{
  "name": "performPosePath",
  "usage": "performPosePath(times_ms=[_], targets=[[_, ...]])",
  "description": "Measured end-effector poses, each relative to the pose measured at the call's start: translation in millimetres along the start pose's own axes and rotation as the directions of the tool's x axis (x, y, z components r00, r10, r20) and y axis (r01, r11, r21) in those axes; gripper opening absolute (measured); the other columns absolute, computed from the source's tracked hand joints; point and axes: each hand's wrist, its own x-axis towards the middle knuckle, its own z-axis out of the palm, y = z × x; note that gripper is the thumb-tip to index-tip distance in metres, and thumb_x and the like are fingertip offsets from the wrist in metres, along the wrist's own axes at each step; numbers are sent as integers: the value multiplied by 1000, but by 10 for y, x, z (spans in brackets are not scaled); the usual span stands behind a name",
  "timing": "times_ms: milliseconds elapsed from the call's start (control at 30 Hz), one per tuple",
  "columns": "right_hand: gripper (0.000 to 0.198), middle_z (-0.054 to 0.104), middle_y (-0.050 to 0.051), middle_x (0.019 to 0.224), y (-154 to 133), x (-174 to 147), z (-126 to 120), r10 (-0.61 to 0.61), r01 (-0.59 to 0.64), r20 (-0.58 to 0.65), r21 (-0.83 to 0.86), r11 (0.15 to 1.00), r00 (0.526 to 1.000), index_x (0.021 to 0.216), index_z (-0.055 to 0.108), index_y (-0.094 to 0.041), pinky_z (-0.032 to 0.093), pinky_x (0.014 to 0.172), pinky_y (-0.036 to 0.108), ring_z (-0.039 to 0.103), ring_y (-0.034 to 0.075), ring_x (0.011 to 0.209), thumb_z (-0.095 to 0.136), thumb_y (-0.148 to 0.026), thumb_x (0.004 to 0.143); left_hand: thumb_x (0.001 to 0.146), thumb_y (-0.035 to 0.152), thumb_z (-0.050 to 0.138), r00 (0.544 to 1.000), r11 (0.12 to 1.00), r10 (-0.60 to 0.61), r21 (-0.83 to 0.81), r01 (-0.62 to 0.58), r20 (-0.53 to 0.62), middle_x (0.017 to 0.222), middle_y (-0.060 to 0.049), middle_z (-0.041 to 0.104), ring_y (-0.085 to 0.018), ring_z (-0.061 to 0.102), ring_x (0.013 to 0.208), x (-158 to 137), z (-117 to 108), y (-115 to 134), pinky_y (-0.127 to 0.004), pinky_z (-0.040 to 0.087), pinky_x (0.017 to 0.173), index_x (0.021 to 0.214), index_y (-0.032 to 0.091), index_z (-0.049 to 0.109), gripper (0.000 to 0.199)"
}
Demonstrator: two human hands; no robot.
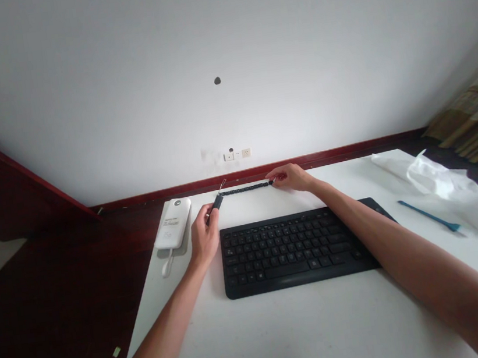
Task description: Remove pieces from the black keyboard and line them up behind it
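Observation:
My left hand [205, 230] is closed around the black handle of a keycap puller [218, 201], whose thin wire loop points up and away. Along the far edge of the white table lies a row of small black keycaps [244, 189]. At the right end of that row, my right hand [289, 177] pinches what looks like a black keycap, partly hidden by the fingers. A black keyboard [283, 249] lies flat between my arms. My right forearm crosses above its right part and covers some keys.
A white power bank [173, 226] with a short cable lies at the table's left edge. On the right are a blue brush [429, 215] and a crumpled white plastic bag [442, 181]. Wall sockets [237, 154] sit beyond the table [260, 340].

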Motion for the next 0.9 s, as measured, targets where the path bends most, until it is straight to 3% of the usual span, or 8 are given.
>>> performPosePath(times_ms=[900], targets=[[35,81,2,101,8,68,45,-52,46,55,112,993,997,110,79,-24,58,79,31,73,21,90,78,-27,75,98,44,51,1000,1000,-1,17,1,-2,87,-3,68,-18,61,79,14,8,-31,-27,45,69,107,21,68,30]])
